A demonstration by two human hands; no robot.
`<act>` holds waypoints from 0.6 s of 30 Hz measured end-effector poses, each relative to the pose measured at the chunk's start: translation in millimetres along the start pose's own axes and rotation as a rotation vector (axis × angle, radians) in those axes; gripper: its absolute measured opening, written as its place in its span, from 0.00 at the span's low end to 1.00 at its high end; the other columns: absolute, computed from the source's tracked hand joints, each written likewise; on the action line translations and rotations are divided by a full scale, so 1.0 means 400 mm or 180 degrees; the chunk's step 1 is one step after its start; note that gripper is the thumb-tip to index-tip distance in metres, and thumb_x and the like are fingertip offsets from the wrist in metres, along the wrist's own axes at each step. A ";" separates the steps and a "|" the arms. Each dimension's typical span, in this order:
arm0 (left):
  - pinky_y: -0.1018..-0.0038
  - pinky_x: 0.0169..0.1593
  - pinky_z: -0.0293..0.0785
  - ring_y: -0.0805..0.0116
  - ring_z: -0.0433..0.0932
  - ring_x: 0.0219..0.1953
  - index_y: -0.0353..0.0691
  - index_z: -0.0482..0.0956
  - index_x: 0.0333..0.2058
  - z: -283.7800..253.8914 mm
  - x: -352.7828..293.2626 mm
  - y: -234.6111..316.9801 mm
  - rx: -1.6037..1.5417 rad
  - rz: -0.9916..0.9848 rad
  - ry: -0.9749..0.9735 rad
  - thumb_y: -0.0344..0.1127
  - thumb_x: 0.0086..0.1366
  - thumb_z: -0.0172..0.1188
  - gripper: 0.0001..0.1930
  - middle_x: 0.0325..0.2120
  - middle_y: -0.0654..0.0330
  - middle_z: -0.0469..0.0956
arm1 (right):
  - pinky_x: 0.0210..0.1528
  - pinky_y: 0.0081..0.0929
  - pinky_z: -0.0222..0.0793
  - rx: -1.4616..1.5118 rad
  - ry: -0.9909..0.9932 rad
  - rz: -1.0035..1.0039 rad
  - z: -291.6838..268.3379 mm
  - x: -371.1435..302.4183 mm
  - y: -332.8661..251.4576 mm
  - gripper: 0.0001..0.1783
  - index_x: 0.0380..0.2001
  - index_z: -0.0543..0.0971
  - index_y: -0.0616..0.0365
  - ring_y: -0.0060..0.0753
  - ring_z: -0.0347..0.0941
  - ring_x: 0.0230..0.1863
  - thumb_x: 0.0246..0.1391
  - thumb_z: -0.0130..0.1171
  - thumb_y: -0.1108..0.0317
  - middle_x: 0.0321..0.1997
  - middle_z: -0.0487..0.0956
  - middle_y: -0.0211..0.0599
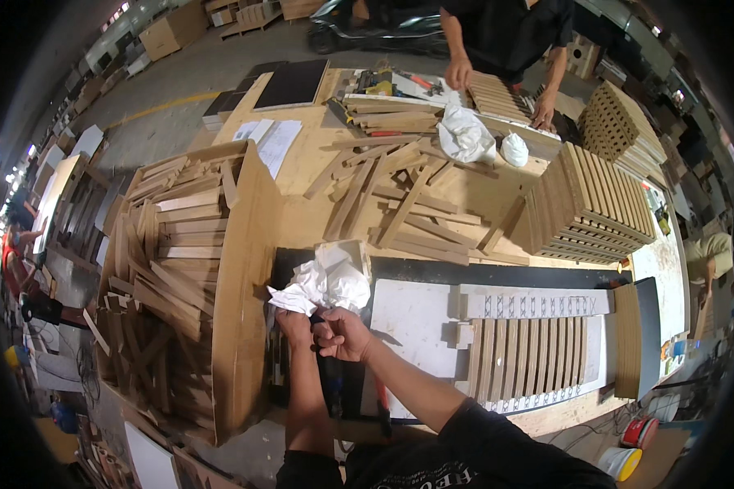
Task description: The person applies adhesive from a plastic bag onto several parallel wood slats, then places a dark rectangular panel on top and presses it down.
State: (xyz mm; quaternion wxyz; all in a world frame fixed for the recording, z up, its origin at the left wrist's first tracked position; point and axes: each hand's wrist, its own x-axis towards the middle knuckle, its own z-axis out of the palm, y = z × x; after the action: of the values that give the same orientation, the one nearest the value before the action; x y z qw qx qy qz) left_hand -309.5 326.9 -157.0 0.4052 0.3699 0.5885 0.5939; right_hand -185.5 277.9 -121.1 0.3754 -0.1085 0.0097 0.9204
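Note:
A crumpled white wad (332, 277), cloth or paper I cannot tell, lies at the near edge of the bench beside the cardboard box. My left hand (295, 328) is closed at its lower left corner, the fingers partly hidden under a fold. Close beside it, my right hand (341, 334) has its fingers curled in near the wad's lower edge; what they hold, if anything, is hidden. To the right, a row of parallel wooden slats (532, 354) lies between two marked white strips, the upper strip (534, 304) lying along their far ends.
A large cardboard box (249, 326) full of wooden strips stands on my left. Loose strips (416, 204) are scattered mid-bench. Slatted stacks (591, 204) stand at right, near two white bundles (466, 134). Across the bench, another person's hands (544, 110) rest by wooden slats.

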 end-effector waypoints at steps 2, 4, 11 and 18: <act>0.73 0.32 0.70 0.72 0.73 0.30 0.32 0.77 0.32 -0.010 0.005 -0.006 0.0010 -0.0083 -0.0095 0.32 0.60 0.53 0.09 0.28 0.61 0.76 | 0.31 0.33 0.81 -0.0150 0.0037 -0.0001 -0.001 0.000 -0.003 0.08 0.33 0.69 0.51 0.12 0.54 0.10 0.52 0.48 0.61 0.18 0.66 0.25; 0.74 0.34 0.69 0.73 0.72 0.30 0.32 0.77 0.32 0.011 0.004 0.015 0.0051 -0.0322 -0.0227 0.33 0.61 0.53 0.10 0.29 0.63 0.76 | 0.31 0.33 0.81 -0.0302 0.0104 -0.0073 -0.005 -0.010 -0.022 0.09 0.34 0.69 0.52 0.11 0.54 0.10 0.52 0.49 0.62 0.19 0.66 0.25; 0.72 0.37 0.71 0.70 0.76 0.36 0.36 0.77 0.39 0.006 0.047 0.030 -0.0945 -0.1069 0.0208 0.32 0.59 0.57 0.10 0.34 0.63 0.77 | 0.27 0.24 0.78 -0.1182 0.0151 0.0184 0.045 -0.043 -0.043 0.32 0.61 0.61 0.52 0.12 0.56 0.13 0.50 0.50 0.66 0.19 0.65 0.23; 0.69 0.32 0.72 0.68 0.77 0.34 0.42 0.73 0.45 0.009 -0.009 0.061 -0.1043 -0.1137 -0.0042 0.41 0.62 0.57 0.15 0.37 0.61 0.77 | 0.29 0.24 0.72 -0.2426 0.1459 -0.0454 0.100 -0.023 -0.048 0.29 0.63 0.60 0.43 0.17 0.65 0.22 0.58 0.49 0.58 0.25 0.71 0.23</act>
State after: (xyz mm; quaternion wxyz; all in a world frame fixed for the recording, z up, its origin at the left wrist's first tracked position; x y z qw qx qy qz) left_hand -306.0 325.4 -132.3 0.5622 0.1931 0.5376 0.5980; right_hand -173.5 289.5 -79.1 0.3593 -0.4406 -0.2546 0.7823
